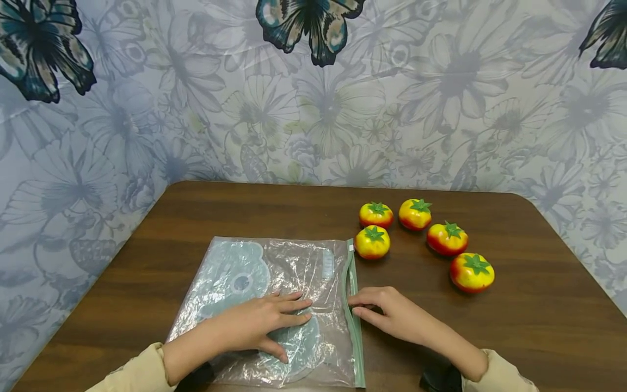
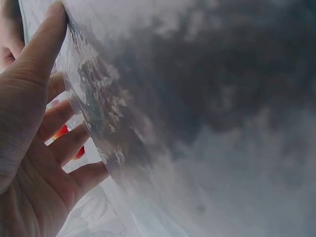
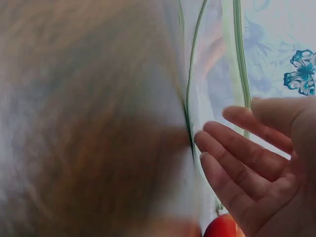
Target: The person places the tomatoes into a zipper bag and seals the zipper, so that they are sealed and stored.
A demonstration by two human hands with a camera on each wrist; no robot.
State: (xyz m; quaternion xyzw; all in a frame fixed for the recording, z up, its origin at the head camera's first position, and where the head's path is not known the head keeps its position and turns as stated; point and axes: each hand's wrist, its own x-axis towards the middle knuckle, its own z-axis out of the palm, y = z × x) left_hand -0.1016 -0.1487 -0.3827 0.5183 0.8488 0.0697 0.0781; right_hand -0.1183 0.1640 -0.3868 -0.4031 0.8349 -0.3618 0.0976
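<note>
A clear plastic zip bag (image 1: 313,283) lies on the table, its green zip edge (image 1: 354,321) on the right. Pale blue flower-like shapes (image 1: 240,272) show on its left and lower parts. My left hand (image 1: 254,324) presses on the bag with fingers spread; the left wrist view shows its fingertips against the plastic (image 2: 113,113). At the zip edge is my right hand (image 1: 392,313), its fingertips right at the bag's mouth. In the right wrist view the fingers (image 3: 237,168) are nearly straight beside two parted green strips, with the thumb apart from them.
Several red and yellow tomato-like fruits with green tops stand right of the bag, the closest tomato (image 1: 373,242) beside its upper right corner. The brown wooden table (image 1: 274,209) ends against a floral wall covering (image 1: 343,109) with butterfly figures (image 1: 311,27).
</note>
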